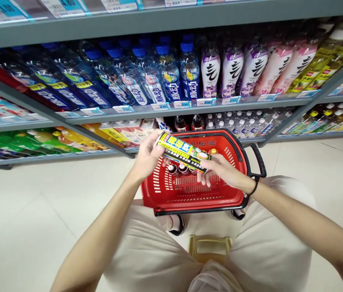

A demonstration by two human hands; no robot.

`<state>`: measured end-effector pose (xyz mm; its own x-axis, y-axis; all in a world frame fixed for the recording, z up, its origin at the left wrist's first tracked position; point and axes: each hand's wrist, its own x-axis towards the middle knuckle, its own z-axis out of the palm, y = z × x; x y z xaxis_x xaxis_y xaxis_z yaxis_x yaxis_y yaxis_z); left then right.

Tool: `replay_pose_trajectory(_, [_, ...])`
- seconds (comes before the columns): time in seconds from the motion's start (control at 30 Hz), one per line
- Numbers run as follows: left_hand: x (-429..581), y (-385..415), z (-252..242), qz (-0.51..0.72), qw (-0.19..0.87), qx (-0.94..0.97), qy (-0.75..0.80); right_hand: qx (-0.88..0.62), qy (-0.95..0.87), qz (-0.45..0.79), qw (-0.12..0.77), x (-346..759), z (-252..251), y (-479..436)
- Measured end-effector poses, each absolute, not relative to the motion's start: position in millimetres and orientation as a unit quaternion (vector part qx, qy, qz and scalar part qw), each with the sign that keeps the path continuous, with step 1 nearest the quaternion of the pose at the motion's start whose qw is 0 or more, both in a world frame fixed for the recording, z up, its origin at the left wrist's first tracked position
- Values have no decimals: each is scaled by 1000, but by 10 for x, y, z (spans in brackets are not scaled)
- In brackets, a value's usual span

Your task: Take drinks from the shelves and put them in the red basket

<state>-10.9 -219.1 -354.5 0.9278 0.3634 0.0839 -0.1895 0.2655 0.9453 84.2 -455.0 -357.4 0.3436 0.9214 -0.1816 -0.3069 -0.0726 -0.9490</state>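
Note:
Between both hands I hold a long coconut drink can [182, 151] with a black, yellow and blue label, tilted above the red basket. My left hand [149, 156] is closed round its left end, thumb on the near side. My right hand [218, 168] grips the right end, thumb on top and fingers below. Under the can, the red shopping basket [220, 198] holds several dark bottles with white caps [173, 169], partly hidden by the can and my hands. A yellow-topped item [213, 151] shows beyond my right hand.
Shelves ahead carry blue drink bottles [192, 75], white-and-purple bottles [210, 75] and pink bottles [273, 69]. Lower down are small clear bottles [241, 126] and cola bottles [197, 123]. The basket's black handle [259, 160] sticks out right. A yellowish stool [209, 255] is between my legs.

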Motion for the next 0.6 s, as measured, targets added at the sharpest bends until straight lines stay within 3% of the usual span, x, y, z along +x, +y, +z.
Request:
replay_pose_trajectory(0.1, [-115, -2124, -3599, 211, 729, 643, 101, -658, -411, 401, 487, 922, -3587, -4593])
replay_pose_trajectory(0.2, [-103, -2186, -3623, 231, 644, 718, 128, -805, -510, 204, 225, 1106, -3533, -4674])
replay_pose_trajectory(0.3, [-26, -2351, -3715, 172, 505, 832, 151, -855, -481, 193, 23, 1357, -3457, -4769])
replay_pose_trajectory(0.47, [291, -2751, -4201, -23, 337, 933, 125, -866, -406, 289, -39, 1596, -3354, -4872])
replay_pose_trajectory(0.6, [669, -3145, -4734, -104, 258, 960, 35, -865, -391, 314, -20, 1596, -3316, -4858])
